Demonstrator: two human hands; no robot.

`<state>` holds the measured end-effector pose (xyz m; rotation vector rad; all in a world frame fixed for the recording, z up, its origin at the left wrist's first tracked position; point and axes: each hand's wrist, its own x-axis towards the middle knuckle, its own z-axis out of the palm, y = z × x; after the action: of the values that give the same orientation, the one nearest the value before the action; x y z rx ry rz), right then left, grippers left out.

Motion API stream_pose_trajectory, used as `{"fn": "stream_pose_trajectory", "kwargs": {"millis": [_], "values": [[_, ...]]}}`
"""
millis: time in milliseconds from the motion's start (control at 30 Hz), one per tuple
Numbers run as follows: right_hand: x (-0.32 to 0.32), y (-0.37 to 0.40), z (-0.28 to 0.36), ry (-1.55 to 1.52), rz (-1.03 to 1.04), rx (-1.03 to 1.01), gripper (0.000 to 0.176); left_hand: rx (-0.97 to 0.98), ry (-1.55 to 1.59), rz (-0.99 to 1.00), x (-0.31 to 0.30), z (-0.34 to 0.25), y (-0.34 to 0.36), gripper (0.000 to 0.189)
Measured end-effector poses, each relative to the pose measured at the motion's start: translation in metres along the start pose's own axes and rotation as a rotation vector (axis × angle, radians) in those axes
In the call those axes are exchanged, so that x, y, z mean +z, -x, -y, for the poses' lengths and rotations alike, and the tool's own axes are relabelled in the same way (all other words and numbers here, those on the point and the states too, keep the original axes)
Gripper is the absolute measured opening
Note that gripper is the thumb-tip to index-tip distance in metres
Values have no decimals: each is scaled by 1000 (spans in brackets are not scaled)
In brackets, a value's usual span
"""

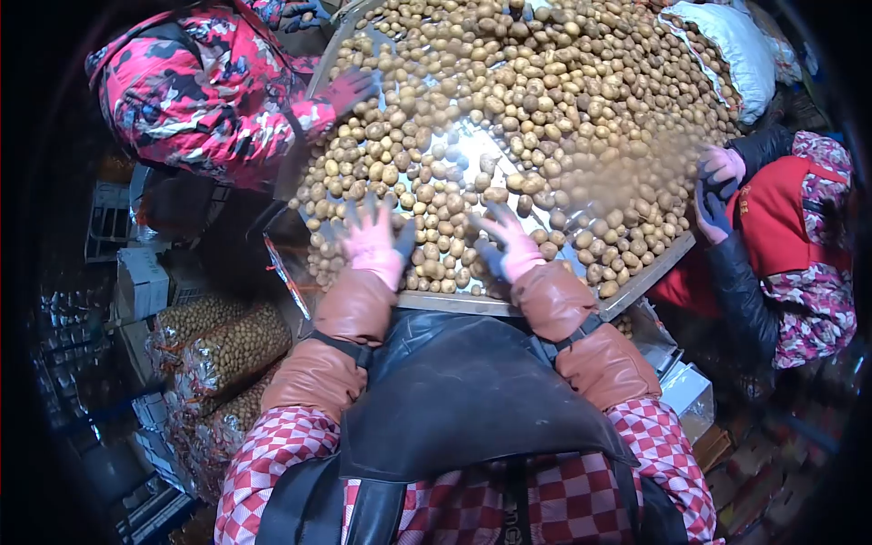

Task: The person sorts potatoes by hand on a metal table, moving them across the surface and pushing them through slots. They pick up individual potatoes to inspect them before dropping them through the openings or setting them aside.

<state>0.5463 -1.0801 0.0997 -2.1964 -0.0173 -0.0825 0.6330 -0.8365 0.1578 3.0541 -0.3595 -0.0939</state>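
Note:
Small potatoes cover most of a wood-edged table in front of me. My left hand, in a pink and grey glove, lies spread over the potatoes near the front left. Also gloved, my right hand rests with its fingers apart on potatoes nearer the middle. Neither hand is closed round a potato. Between and beyond the hands, a pale shiny patch of the table surface shows among the potatoes.
A person at the left reaches a gloved hand onto the table. Another person stands at the right edge, gloved hands together. A white sack lies at the back right. Filled potato bags and a box are lower left.

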Motion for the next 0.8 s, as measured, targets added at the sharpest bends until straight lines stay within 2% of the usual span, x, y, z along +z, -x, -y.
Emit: {"fn": "stream_pose_trajectory", "kwargs": {"millis": [33,67,100,133,200,267,300,400,467,533,567,600,667,700,733,767,800], "values": [[-12,3,5,-64,-58,-2,43,131,103,-208,9,-15,3,62],[-25,7,12,-126,-114,-4,39,266,163,-119,-1,-34,5,56],[-25,15,5,-123,-219,45,38,450,304,105,1,-45,3,56],[-40,22,12,-88,-257,55,37,761,230,35,18,-49,6,59],[-46,41,-18,-27,-350,36,35,957,151,-37,27,-45,-4,60],[-70,61,-22,77,-374,12,33,677,124,153,15,-33,-29,63],[-80,71,-30,154,-396,-13,32,537,156,66,24,-21,-38,65],[-98,101,-56,323,-411,66,33,563,-41,-83,28,32,-52,53],[-99,117,-73,423,-406,104,35,407,-41,-41,30,59,-61,49],[-95,124,-76,461,-408,53,37,309,13,-45,39,74,-66,49],[-92,122,-74,514,-371,69,38,166,-45,-99,44,75,-63,45],[-89,120,-72,564,-334,87,38,169,-52,-97,50,72,-63,45],[-89,118,-75,549,-358,99,36,-237,-13,-297,58,42,-63,37],[-89,117,-75,554,-352,102,36,-1,69,-355,35,16,-57,33],[-89,118,-74,560,-338,107,36,150,242,-278,42,-11,-54,25],[-89,119,-73,558,-326,105,36,275,285,-18,7,-60,-39,20],[-89,117,-72,562,-329,109,37,547,128,191,17,-97,-37,20]]}}
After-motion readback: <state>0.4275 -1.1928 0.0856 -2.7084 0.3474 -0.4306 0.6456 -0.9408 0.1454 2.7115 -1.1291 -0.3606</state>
